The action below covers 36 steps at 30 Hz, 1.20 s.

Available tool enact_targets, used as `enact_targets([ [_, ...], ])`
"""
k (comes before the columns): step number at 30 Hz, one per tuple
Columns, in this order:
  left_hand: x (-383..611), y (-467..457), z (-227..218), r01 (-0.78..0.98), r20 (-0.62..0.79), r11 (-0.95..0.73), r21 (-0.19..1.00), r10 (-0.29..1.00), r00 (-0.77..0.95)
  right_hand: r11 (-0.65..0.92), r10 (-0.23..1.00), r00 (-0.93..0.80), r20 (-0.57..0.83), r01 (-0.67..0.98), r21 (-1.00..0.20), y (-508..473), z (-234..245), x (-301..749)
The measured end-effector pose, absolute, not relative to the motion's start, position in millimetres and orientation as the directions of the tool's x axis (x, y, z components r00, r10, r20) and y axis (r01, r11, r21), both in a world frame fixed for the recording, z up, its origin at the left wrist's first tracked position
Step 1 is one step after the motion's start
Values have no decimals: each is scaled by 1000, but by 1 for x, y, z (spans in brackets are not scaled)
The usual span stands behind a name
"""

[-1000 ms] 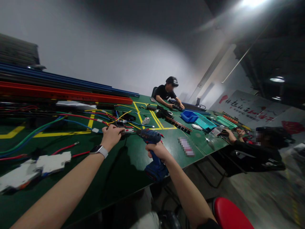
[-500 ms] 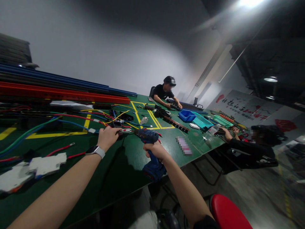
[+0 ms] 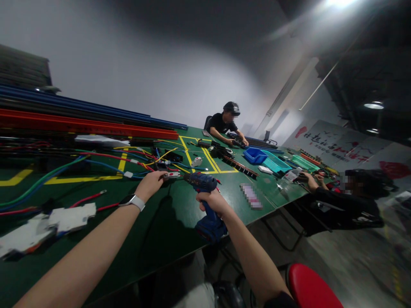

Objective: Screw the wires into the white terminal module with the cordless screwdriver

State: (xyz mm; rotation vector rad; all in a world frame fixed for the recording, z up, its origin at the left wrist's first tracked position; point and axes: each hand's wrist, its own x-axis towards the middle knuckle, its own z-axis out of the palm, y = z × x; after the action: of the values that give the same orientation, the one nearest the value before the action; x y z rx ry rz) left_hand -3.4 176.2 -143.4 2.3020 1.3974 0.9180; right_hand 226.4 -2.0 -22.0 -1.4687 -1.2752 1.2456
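My left hand [image 3: 149, 185], wearing a watch on its wrist, is closed on a small white circuit breaker [image 3: 172, 175] with a red mark, just above the green table. My right hand [image 3: 214, 202] grips a blue cordless drill [image 3: 203, 183] by its handle. The drill points left, its front end close to the breaker; whether the bit touches it I cannot tell. Another white breaker [image 3: 197, 161] lies behind the drill. Larger joined white breakers [image 3: 73, 217] rest at the near left, with red cables beside them.
Coloured wires [image 3: 96, 160] spread over the table's left side. Orange rails [image 3: 83, 124] lie along the back. A blue bin [image 3: 254, 156] and a teal bin [image 3: 276, 162] stand to the right. Two co-workers sit farther along. A red stool [image 3: 310, 286] is at the lower right.
The whole view has shifted slightly, so things appear a little farther right. Both hands keep their hold on the breaker and the drill, with little other visible movement.
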Motion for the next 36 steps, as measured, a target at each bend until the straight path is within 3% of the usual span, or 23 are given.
enact_targets([
  [17,-4,175,-142,645,361,-480,595,876,318,-143,989,-10,-149,220,-965,0,-23,227],
  [36,-4,177,-143,686,336,-463,561,885,323,-138,989,-16,-145,206,-969,0,-23,228],
])
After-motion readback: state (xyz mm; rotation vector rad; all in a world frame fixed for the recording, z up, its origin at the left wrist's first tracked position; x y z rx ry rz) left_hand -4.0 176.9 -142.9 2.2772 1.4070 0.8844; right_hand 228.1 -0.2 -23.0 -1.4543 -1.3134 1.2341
